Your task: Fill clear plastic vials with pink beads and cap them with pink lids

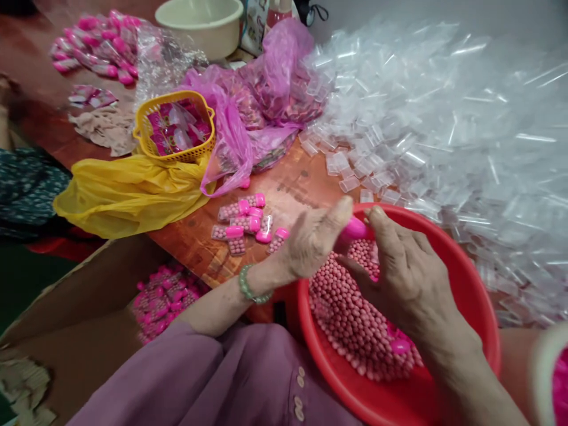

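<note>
My left hand (313,239), with a green bead bracelet (252,285) at the wrist, is closed on a small container, mostly hidden by the fingers. A bright pink cap (356,228) sticks out toward my right hand (410,275), whose fingertips meet the cap's end. Both hands are over a red basin (481,307) holding many small pink balls (350,313). Loose pink caps (400,345) lie among the balls. Left of the basin, several filled, pink-capped containers (245,223) rest on the table (284,177).
Clear empty containers (426,118) are heaped at the right. Behind are a yellow basket (175,157) of packets, a yellow bag (133,192), a purple bag (284,53) and a pale basin (199,26). A cardboard box (80,331) holds filled containers. Another person's sleeve (29,189) shows far left.
</note>
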Motion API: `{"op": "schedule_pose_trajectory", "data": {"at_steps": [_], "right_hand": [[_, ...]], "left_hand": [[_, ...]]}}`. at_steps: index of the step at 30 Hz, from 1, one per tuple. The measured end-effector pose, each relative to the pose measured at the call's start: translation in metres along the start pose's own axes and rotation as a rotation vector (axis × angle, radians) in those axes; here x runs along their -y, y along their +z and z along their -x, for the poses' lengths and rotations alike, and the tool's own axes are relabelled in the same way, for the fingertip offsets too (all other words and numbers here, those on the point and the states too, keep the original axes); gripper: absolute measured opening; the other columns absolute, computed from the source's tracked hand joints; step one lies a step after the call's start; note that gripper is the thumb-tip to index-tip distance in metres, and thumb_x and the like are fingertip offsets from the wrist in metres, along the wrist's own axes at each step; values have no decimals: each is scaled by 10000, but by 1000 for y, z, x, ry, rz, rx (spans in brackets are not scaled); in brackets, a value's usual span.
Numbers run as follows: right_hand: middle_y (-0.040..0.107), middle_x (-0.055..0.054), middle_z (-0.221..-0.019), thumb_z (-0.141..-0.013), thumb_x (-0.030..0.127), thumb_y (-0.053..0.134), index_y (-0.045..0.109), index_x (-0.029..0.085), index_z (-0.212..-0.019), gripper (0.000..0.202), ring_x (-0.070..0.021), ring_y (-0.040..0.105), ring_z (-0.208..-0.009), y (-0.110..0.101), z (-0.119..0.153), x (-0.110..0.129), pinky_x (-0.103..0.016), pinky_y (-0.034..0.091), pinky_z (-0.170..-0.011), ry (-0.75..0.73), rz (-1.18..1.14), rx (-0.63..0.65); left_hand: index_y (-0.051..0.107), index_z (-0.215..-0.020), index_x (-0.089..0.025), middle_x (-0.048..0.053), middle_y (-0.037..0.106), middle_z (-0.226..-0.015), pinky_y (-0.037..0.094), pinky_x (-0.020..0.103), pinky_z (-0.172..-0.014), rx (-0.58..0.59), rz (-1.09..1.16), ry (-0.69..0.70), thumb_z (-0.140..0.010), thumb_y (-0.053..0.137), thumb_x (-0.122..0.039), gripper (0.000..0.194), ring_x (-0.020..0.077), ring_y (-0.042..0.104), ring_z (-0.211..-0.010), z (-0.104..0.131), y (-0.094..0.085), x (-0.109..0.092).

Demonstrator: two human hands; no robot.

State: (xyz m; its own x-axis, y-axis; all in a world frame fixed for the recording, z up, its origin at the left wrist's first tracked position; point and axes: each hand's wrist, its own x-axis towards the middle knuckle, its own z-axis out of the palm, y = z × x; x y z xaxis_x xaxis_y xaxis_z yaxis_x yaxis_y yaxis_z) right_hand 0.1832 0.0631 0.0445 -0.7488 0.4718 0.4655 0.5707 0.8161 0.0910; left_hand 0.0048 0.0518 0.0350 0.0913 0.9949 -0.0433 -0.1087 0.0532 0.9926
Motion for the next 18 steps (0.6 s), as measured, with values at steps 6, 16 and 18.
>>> {"op": "schedule_pose_trajectory", "data": {"at_steps": [6,16,18], "right_hand": [[721,-151,-1040,-916,262,583,605,149,-1238,342,-282,695,-860,12,18,-24,-408,543,-726,75,-53,216],[717,-165,-995,-965,439,483,641,151,-1219,416,-283,675,-790,-7,29,-41,-419,511,-665,221,-151,431],[719,-143,-962,-975,479,439,641,187,-1216,429,-260,667,-768,-10,36,-39,-397,488,-643,197,-172,446]], "left_hand": [[625,-798,-169,128,649,-824,394,411,-851,-249,-1031,146,-956,386,-486,427,270,575,-868,-2,-55,51],[580,-1190,-185,115,600,-1289,352,488,-1062,-249,-1146,189,-873,585,-527,467,319,484,-1222,26,-84,76],[615,-1157,-217,94,641,-1226,391,444,-1050,-218,-1021,213,-904,564,-471,363,283,540,-1192,39,-82,72]]}}
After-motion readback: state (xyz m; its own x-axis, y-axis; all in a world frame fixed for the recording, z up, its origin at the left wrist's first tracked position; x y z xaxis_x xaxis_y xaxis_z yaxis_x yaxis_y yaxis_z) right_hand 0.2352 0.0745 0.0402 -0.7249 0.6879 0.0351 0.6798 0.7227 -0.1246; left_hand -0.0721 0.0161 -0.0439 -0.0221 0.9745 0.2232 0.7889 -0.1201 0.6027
